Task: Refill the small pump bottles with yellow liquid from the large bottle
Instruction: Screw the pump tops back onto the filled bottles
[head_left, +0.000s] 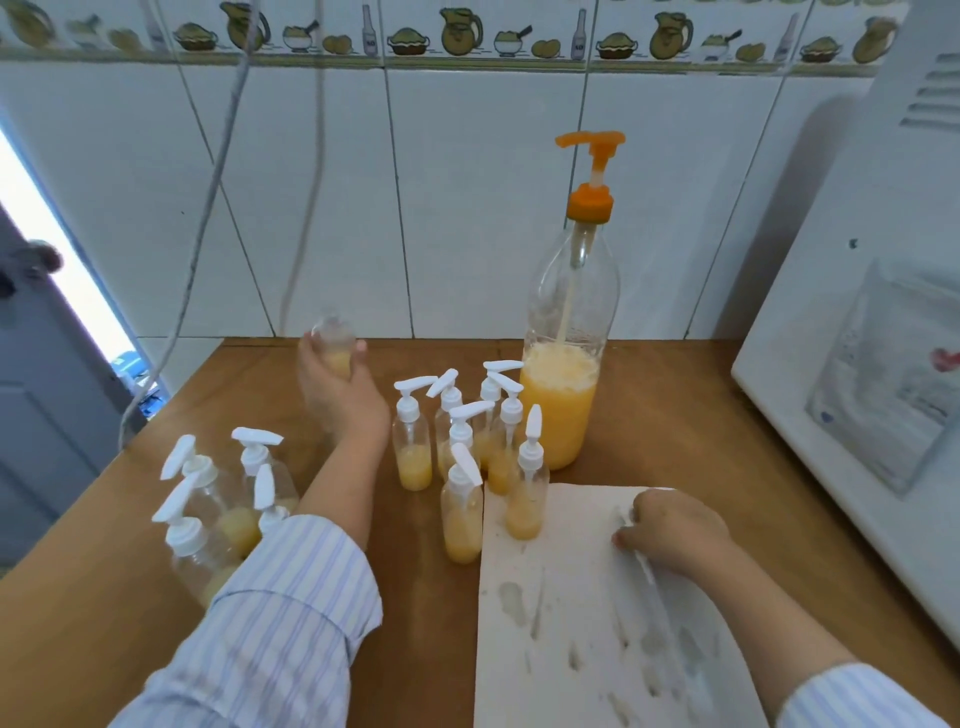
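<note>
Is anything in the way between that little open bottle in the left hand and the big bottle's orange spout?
Partly. The uncapped small bottle in the left hand is off to the left of the large bottle. The cluster of capped pump bottles stands lower between them; the orange spout sits well above those.

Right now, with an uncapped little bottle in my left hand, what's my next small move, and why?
Probably bring the small bottle in your left hand under the large bottle's orange pump spout: it has no cap and little liquid.
</note>
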